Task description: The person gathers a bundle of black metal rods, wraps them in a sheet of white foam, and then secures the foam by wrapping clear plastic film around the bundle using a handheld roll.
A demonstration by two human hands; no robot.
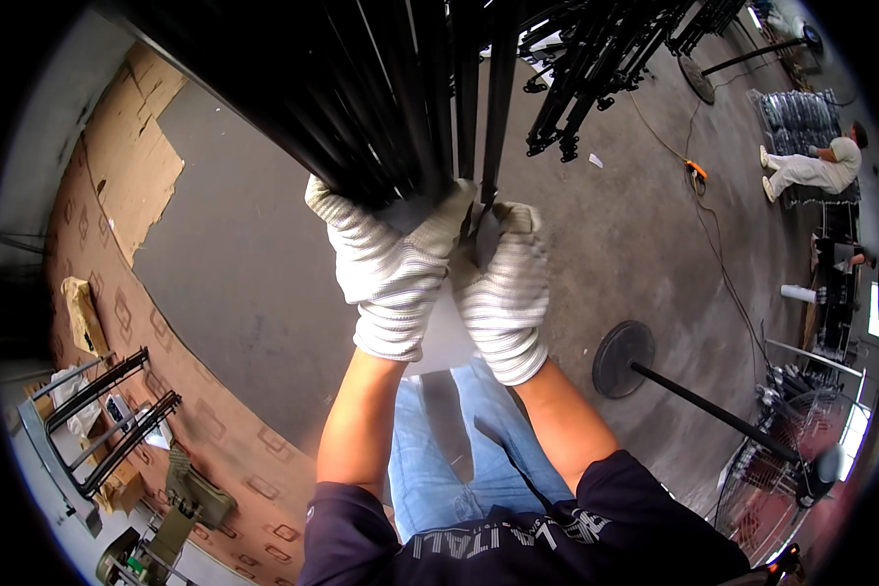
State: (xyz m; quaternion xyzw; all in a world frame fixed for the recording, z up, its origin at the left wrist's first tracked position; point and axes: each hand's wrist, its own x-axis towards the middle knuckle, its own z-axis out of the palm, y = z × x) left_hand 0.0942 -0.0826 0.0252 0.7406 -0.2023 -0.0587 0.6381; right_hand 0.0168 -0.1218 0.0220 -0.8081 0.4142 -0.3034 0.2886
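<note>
Both my hands wear white knitted work gloves with grey stripes. In front of me, a thick bundle of long black tubes (361, 107) hangs down from the top of the picture. My left hand (389, 269) is closed round the bundle's lower ends, its thumb side toward the right. Close beside it, my right hand (506, 288) has its fingers curled at the ends of a couple of thinner black tubes (498, 107); the palm side is partly hidden and slightly smeared. A pale flat thing (446, 337) shows between my wrists, its kind unclear.
More black jointed frames (596, 78) hang at the upper right. A pedestal fan's round base (624, 358) lies right of me, its pole running to the fan. A cable with an orange socket (695, 170) crosses the floor. A person (830, 166) sits far right. Patterned sheeting (176, 361) lies left.
</note>
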